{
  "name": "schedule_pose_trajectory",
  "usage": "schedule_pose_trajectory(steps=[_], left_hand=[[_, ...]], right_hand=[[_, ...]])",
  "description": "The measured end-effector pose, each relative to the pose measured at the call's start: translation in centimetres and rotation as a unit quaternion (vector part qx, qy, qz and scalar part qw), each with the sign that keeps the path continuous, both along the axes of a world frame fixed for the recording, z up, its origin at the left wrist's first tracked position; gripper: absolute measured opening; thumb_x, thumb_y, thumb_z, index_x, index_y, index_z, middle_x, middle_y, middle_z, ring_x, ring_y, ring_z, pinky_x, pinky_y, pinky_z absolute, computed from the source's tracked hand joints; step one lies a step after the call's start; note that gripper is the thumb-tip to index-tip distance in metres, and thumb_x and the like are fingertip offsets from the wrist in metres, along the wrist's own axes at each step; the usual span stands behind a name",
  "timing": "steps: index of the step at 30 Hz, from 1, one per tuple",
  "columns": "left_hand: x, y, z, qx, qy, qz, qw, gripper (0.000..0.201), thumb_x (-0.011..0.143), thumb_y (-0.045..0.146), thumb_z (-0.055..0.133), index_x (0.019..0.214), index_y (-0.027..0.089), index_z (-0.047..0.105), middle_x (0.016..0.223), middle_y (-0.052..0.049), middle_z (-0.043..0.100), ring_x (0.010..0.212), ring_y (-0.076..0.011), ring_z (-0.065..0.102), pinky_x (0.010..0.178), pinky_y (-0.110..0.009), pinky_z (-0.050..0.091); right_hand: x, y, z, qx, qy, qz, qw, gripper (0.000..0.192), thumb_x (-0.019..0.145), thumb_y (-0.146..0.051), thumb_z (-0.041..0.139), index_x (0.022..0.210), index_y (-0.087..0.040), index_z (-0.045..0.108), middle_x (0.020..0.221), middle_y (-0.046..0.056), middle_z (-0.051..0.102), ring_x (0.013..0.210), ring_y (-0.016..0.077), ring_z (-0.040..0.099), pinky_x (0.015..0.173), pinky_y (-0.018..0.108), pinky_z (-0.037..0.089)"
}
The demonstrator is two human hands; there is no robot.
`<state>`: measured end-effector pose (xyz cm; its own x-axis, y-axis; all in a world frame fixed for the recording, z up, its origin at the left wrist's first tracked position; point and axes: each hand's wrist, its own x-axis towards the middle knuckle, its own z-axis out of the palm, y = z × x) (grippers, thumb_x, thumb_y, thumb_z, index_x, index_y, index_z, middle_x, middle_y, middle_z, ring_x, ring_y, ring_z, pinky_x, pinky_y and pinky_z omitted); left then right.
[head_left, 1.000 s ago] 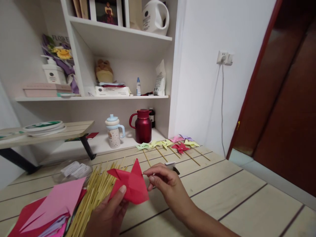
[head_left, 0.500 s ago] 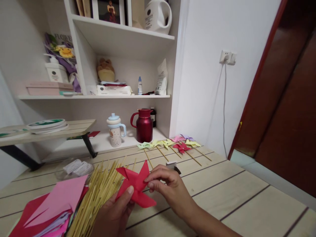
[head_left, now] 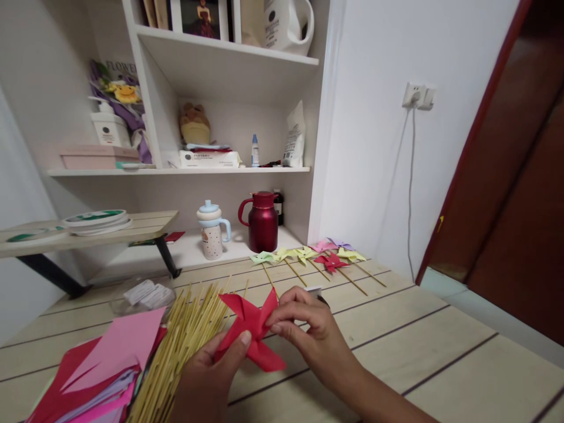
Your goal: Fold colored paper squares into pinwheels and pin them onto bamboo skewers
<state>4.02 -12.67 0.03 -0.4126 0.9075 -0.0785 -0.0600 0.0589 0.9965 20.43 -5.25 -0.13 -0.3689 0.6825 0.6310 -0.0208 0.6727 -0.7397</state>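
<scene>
A red paper pinwheel point(head_left: 252, 322) with pointed, folded blades is held above the table. My left hand point(head_left: 215, 367) grips its lower left part, the thumb lying on the front near the centre. With thumb and fingertips together, my right hand point(head_left: 306, 326) pinches the edge of the upper right blade. Just behind my right hand a small box point(head_left: 314, 291) is partly hidden. Thin wooden sticks point(head_left: 180, 341) lie in a bundle to the left of my left hand. Farther left is a stack of cut coloured paper, a pink sheet point(head_left: 126, 346) on top.
Finished pinwheels on sticks, one of them red point(head_left: 331, 262), lie along the table's back edge. A red thermos jug point(head_left: 263, 223) and a cup point(head_left: 212, 232) stand behind. At left are a clear container point(head_left: 147, 294) and a small raised table point(head_left: 150, 226) with plates.
The view has shifted slightly, so the scene sits a little farther right. Both hands keep hold of the red pinwheel, with barely any change in their grip.
</scene>
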Motion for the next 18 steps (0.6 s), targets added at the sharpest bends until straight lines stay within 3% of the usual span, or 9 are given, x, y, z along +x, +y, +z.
schedule_pose_trajectory(steps=[3, 11, 18], left_hand=[[-0.2, 0.1, -0.2, -0.056, 0.019, 0.007, 0.998, 0.042, 0.056, 0.053, 0.079, 0.084, 0.021, 0.079, 0.087, -0.004, 0.080, 0.094, -0.0307, 0.069, 0.090, -0.038, 0.049], [-0.2, 0.4, -1.1, -0.031, 0.056, 0.010, 0.998, 0.043, 0.061, 0.055, 0.075, 0.088, 0.021, 0.078, 0.080, -0.002, 0.078, 0.096, -0.0302, 0.068, 0.091, -0.039, 0.048], [-0.4, 0.3, -1.8, -0.030, 0.070, 0.020, 0.997, 0.045, 0.061, 0.056, 0.076, 0.089, 0.021, 0.078, 0.086, -0.003, 0.080, 0.095, -0.0299, 0.070, 0.092, -0.040, 0.048]], right_hand=[[0.0, -0.2, 0.1, 0.038, -0.030, -0.031, 0.998, 0.015, 0.084, -0.010, 0.070, 0.081, -0.022, 0.077, 0.084, 0.002, 0.058, 0.083, 0.0159, 0.058, 0.073, 0.027, 0.047], [0.2, -0.3, 0.4, 0.047, -0.053, -0.038, 0.997, 0.016, 0.079, -0.003, 0.069, 0.077, -0.019, 0.072, 0.095, 0.004, 0.054, 0.092, 0.0174, 0.058, 0.080, 0.029, 0.048], [0.3, -0.3, 0.4, 0.050, -0.086, -0.040, 0.994, 0.020, 0.076, 0.001, 0.067, 0.077, -0.019, 0.069, 0.106, 0.005, 0.054, 0.100, 0.0181, 0.059, 0.086, 0.030, 0.049]])
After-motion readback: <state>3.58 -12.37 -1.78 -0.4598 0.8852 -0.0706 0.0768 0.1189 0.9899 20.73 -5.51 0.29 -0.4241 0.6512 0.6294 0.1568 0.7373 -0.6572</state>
